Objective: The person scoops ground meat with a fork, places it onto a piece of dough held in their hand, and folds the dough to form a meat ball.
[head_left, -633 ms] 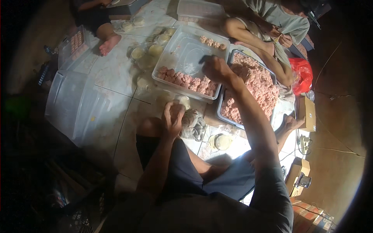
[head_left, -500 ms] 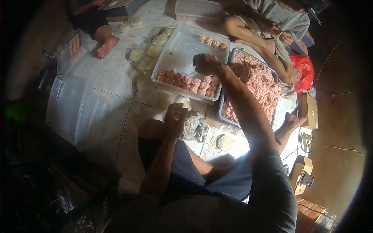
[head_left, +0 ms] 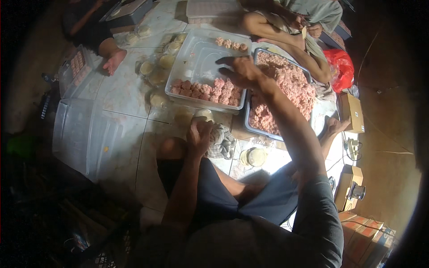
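My right hand (head_left: 245,72) reaches over a clear plastic tray (head_left: 172,73), its fingers stretched out and apart with nothing seen in them. Lumps of pink minced meat (head_left: 203,92) line the tray's near side, and a short row of meat lumps (head_left: 231,44) sits at its far right. Beside it, under my right forearm, a blue-rimmed tub (head_left: 263,131) is heaped with minced meat (head_left: 290,91). My left hand (head_left: 199,135) is held above my left knee with curled fingers; what they hold, if anything, is hidden. A checked cloth (head_left: 221,142) lies next to it.
Packs of pale round discs (head_left: 166,61) stand left of the tray; another pack (head_left: 256,157) is near my legs. A clear bin (head_left: 76,134) lies at the left. Two other people sit across, one handling a small pale piece (head_left: 304,32). Right: red bag (head_left: 339,67), cardboard box (head_left: 353,111), cords.
My right hand has gone from a closed shape to outstretched fingers over the tray. My left hand stays curled near the knee. The whole view has shifted slightly.
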`<state>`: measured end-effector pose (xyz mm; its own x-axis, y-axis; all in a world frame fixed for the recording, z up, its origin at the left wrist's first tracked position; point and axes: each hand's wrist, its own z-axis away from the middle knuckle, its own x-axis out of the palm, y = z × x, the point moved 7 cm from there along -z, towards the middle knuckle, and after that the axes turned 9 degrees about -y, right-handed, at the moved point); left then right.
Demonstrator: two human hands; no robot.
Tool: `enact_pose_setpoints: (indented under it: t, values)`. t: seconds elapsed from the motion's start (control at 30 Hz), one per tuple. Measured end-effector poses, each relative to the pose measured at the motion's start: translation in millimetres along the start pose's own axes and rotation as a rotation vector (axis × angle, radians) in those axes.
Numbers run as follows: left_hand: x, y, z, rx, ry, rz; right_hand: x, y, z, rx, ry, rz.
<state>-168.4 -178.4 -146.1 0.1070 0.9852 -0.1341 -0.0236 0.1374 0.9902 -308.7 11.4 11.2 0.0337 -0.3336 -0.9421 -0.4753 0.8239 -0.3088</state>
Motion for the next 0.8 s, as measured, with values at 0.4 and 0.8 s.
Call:
enact_pose_setpoints:
  t: [0.4,0.8]
  values:
    - [152,36,100,0.606,-0.609,-0.504,-33,53,295,0.720,-0.103,0.517]
    - [180,42,118,0.662,-0.712,-0.639,-125,32,304,0.687,0.280,0.497]
